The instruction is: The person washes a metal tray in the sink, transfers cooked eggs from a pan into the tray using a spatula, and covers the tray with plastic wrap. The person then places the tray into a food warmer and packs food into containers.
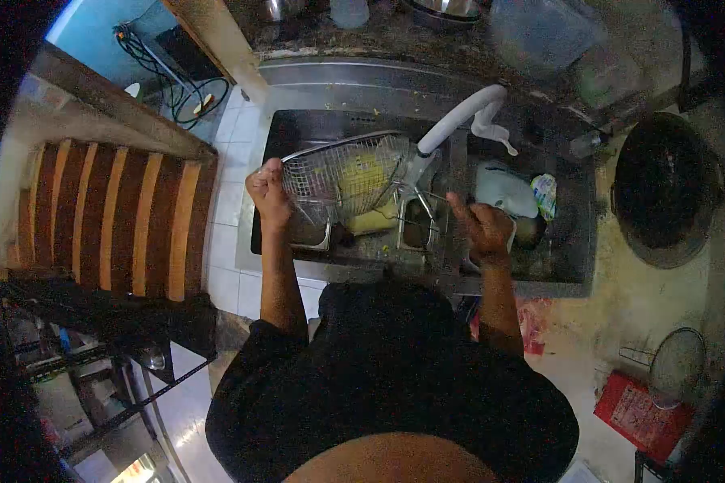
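My left hand is closed round the left edge of a metal wire basket, which is tilted over the left sink basin. Yellow material shows through its mesh, and a metal container lies beneath it. To the right of the basket, my right hand hovers with its index finger stretched out and the others partly bent. I see nothing held in it. Thin metal bars lie near that fingertip; contact is unclear. A white curved faucet spout arches above, between the basins.
In the right basin are a pale blue-grey bottle-like item and a green-white packet. A large dark wok stands on the right. A handled strainer lies by a red box. Wooden slats flank the left.
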`<state>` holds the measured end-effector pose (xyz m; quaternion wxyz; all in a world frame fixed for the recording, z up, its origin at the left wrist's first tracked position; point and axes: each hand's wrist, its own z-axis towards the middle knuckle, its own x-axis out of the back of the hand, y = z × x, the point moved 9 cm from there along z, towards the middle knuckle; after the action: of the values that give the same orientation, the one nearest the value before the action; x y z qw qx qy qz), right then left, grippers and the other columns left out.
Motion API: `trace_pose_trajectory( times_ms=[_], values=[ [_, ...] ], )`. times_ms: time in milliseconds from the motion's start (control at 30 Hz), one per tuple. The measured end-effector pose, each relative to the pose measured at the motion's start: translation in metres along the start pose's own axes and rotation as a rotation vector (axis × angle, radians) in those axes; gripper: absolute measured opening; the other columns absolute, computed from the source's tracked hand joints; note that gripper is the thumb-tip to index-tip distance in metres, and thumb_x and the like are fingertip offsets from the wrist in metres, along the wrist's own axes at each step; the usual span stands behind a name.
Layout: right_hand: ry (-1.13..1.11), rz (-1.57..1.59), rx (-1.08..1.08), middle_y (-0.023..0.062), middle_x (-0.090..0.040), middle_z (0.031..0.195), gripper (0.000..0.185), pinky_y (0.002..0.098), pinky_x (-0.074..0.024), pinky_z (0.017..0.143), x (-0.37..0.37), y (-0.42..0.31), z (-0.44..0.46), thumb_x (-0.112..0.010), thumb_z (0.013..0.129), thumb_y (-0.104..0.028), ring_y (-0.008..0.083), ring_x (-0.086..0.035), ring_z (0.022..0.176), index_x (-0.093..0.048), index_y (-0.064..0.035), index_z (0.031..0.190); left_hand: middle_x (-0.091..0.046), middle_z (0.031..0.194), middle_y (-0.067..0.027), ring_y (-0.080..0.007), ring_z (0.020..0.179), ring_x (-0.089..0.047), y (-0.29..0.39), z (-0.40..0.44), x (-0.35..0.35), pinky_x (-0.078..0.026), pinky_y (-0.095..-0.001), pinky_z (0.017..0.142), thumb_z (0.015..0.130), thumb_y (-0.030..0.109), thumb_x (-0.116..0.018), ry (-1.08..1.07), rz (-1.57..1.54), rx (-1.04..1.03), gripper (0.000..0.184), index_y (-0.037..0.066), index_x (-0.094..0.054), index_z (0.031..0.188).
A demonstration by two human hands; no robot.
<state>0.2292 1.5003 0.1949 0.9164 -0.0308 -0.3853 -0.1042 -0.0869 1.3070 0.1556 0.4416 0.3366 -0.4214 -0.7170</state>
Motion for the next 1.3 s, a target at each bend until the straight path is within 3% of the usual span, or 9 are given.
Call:
trace_pose_trajectory(
  times_ms=[267,500,633,700,833,900,967,1033,1300],
  values=[
    [0.233,-0.127,0.137,-0.0013,-0.049,0.065,0.037,0.0286,-0.0404,0.046,0.076,-0.035,0.034,-0.072,0.072,-0.005,0.0147,-0.046,0.05,-0.07,-0.0212,0.105,-0.044,0.057,0.0005,-0.0067,0.051,-0.039,0.053,-0.008,0.028,-0.031,-0.025,0.044,0.085,0.051,-0.059,0.359,-0.256,0.056,0.056,0.009,-0.034,0.058],
    [0.18,-0.056,0.062,-0.0005,-0.047,0.062,0.039,0.0273,-0.0388,0.044,0.068,-0.01,0.015,-0.074,0.067,-0.002,0.0146,-0.047,0.05,-0.071,-0.0185,0.102,-0.056,0.07,-0.0102,-0.0207,0.058,-0.052,0.037,-0.002,0.055,-0.041,-0.0336,0.054,0.085,0.049,-0.057,0.103,-0.294,-0.068,0.05,0.002,-0.05,0.07],
    [0.091,-0.077,-0.006,-0.0003,-0.047,0.063,0.041,0.0276,-0.0399,0.045,0.073,-0.015,0.042,-0.07,0.069,0.002,0.0147,-0.048,0.05,-0.07,-0.0184,0.104,-0.061,0.082,-0.0148,-0.0267,0.07,-0.059,0.09,-0.009,0.029,-0.048,-0.0382,0.064,0.084,0.044,-0.059,-0.139,0.174,-0.353,0.046,-0.002,-0.06,0.085],
    [0.021,-0.063,-0.024,0.0005,-0.051,0.065,0.039,0.0272,-0.0416,0.047,0.08,-0.023,0.065,-0.068,0.071,0.002,0.0143,-0.05,0.052,-0.07,-0.0181,0.105,-0.056,0.059,-0.0102,-0.0224,0.048,-0.052,0.14,-0.017,-0.005,-0.037,-0.034,0.046,0.087,0.045,-0.055,-0.029,0.301,-0.602,0.05,0.001,-0.055,0.063],
    [0.252,0.743,-0.671,0.0037,-0.064,0.077,0.031,0.025,-0.0465,0.053,0.057,0.018,0.035,-0.065,0.077,0.002,0.0134,-0.059,0.061,-0.069,-0.0138,0.104,-0.05,0.052,-0.0073,-0.0238,0.046,-0.051,0.153,-0.01,-0.038,-0.035,-0.036,0.045,0.086,0.035,-0.057,-0.227,0.605,-0.638,0.044,0.002,-0.049,0.058],
    [0.247,0.859,-0.764,0.0053,-0.067,0.084,0.028,0.0247,-0.0483,0.057,0.039,0.024,0.019,-0.063,0.079,0.002,0.0132,-0.063,0.067,-0.069,-0.0109,0.104,-0.036,0.049,-0.0014,-0.0144,0.045,-0.036,0.14,0.003,-0.037,-0.025,-0.0333,0.044,0.091,0.034,-0.053,-0.198,0.445,-0.468,0.049,0.003,-0.038,0.056],
    [-0.079,0.296,-0.375,0.0063,-0.069,0.089,0.025,0.0249,-0.0497,0.061,0.04,0.016,0.021,-0.061,0.082,0.001,0.0131,-0.064,0.072,-0.068,-0.0082,0.104,-0.031,0.051,0.0018,-0.0102,0.049,-0.028,0.116,0.01,-0.032,-0.02,-0.0313,0.045,0.093,0.032,-0.051,-0.153,0.331,-0.272,0.049,0.005,-0.034,0.056],
    [-0.025,0.232,-0.353,0.0073,-0.069,0.088,0.023,0.0252,-0.0495,0.062,0.024,0.016,0.003,-0.06,0.083,0.001,0.0135,-0.064,0.073,-0.068,-0.0064,0.103,-0.026,0.054,0.0051,-0.0065,0.054,-0.021,0.087,0.015,-0.029,-0.014,-0.0293,0.047,0.096,0.031,-0.049,-0.108,0.209,-0.095,0.05,0.006,-0.03,0.057],
    [-0.094,0.69,-0.62,0.0111,-0.068,0.086,0.016,0.0261,-0.0477,0.064,-0.04,0.012,-0.01,-0.058,0.087,-0.004,0.0154,-0.063,0.075,-0.066,0.0001,0.1,-0.036,0.053,0.0073,-0.0044,0.05,-0.027,0.039,0.012,-0.022,-0.02,-0.026,0.046,0.092,0.043,-0.054,-0.164,0.267,0.38,0.052,0.011,-0.04,0.054]
  ],
)
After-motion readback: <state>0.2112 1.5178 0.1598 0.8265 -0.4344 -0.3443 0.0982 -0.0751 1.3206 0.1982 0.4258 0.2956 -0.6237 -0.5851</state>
